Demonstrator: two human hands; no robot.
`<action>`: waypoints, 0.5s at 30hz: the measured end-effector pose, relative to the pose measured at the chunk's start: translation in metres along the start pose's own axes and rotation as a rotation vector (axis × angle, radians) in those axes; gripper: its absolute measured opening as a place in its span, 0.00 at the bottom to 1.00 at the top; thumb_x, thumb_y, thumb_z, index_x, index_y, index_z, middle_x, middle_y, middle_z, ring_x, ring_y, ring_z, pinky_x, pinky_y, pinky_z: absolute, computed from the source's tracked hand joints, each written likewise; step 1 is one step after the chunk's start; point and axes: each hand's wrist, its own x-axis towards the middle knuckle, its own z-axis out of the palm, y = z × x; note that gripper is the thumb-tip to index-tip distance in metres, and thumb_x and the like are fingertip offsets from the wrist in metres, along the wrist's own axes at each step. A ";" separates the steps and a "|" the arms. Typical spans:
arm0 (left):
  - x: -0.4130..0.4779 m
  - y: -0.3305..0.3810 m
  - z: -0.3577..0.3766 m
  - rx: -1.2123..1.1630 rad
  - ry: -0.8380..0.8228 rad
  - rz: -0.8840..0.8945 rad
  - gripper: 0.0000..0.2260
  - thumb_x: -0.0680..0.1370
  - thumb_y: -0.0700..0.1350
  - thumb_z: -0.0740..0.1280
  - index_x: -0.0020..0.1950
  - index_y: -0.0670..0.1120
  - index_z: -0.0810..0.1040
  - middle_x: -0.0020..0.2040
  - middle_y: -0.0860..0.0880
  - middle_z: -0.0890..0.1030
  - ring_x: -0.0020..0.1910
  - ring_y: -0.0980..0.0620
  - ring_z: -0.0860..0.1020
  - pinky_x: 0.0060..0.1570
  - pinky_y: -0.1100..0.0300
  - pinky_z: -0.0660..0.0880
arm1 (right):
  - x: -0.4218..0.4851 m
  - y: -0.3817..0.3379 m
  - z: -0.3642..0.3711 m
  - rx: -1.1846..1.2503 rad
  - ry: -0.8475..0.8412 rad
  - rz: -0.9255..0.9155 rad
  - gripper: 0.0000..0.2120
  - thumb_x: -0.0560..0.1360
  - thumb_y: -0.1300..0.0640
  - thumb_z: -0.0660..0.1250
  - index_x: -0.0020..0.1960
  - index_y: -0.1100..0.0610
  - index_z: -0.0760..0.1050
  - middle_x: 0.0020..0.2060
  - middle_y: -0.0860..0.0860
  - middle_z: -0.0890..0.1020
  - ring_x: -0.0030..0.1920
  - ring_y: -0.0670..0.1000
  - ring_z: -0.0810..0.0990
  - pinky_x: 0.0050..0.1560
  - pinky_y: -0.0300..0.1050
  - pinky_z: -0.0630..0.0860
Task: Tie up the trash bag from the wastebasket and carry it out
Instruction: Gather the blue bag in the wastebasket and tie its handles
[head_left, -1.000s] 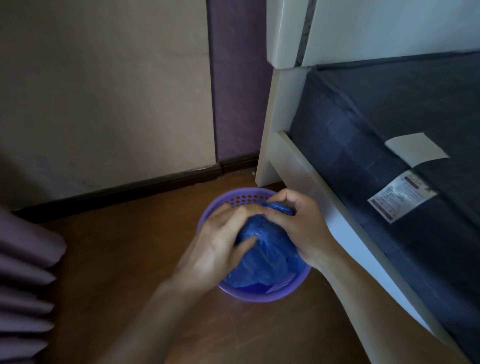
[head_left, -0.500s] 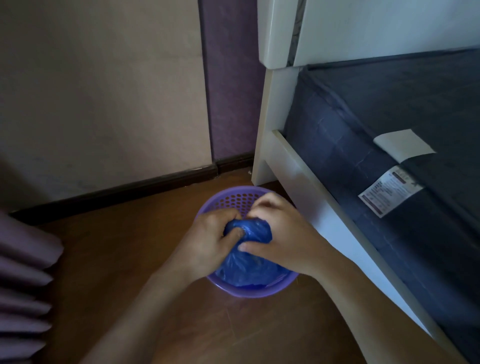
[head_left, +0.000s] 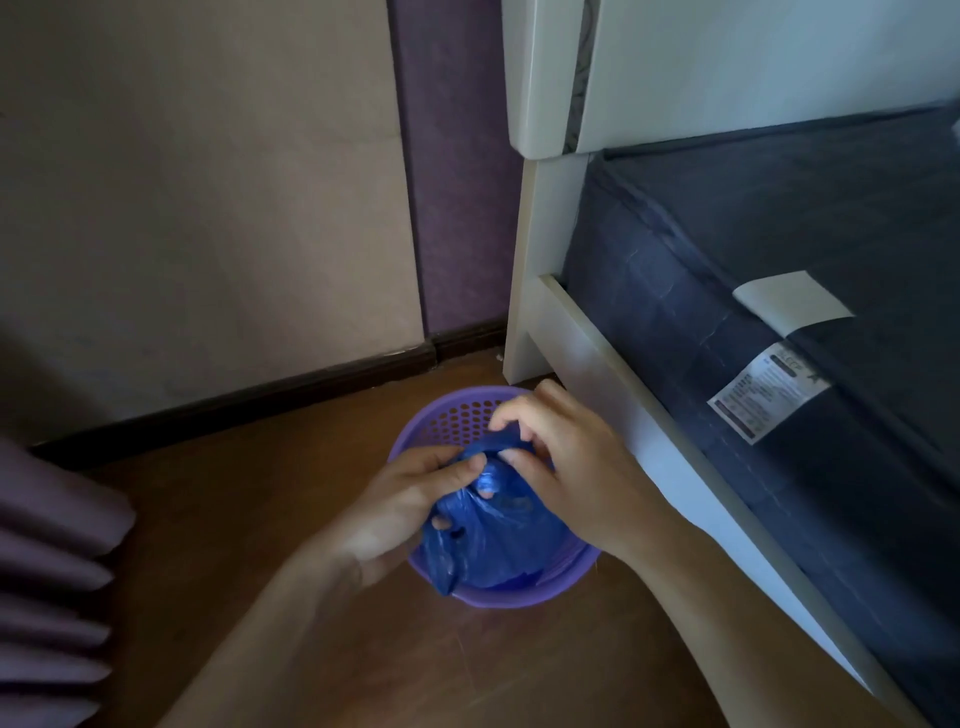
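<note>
A bed (head_left: 779, 270) with a dark blue cover fills the right; a white label (head_left: 768, 398) on its side carries print too small to read. Beside its pale frame, on the wood floor (head_left: 270, 519), stands a purple perforated basket (head_left: 457, 415). Inside sits the blue bag (head_left: 498, 540), its gathered top pinched by the fingers of the left hand (head_left: 400, 514) and right hand (head_left: 576, 467).

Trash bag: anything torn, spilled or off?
No spill or tear shows. The blue trash bag sits inside the purple wastebasket, its neck bunched between left hand and right hand.
</note>
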 end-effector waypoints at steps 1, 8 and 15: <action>0.000 0.001 0.002 -0.034 0.008 -0.007 0.17 0.79 0.47 0.68 0.61 0.36 0.79 0.57 0.32 0.82 0.53 0.38 0.81 0.58 0.44 0.76 | 0.000 -0.001 -0.001 0.032 0.018 -0.005 0.08 0.76 0.58 0.66 0.54 0.48 0.74 0.45 0.41 0.73 0.43 0.44 0.76 0.42 0.44 0.78; 0.002 0.001 0.008 -0.129 -0.020 0.011 0.13 0.80 0.43 0.64 0.58 0.36 0.79 0.44 0.42 0.85 0.38 0.53 0.83 0.35 0.64 0.78 | -0.005 0.003 0.002 -0.025 -0.128 -0.014 0.13 0.71 0.45 0.65 0.53 0.49 0.76 0.50 0.40 0.75 0.50 0.41 0.76 0.48 0.41 0.78; 0.004 -0.002 0.002 0.097 0.014 0.162 0.12 0.80 0.48 0.65 0.51 0.39 0.81 0.43 0.41 0.83 0.42 0.45 0.81 0.42 0.57 0.78 | 0.000 0.004 0.001 0.078 -0.150 -0.021 0.08 0.74 0.47 0.65 0.44 0.51 0.74 0.42 0.42 0.74 0.45 0.44 0.75 0.43 0.38 0.73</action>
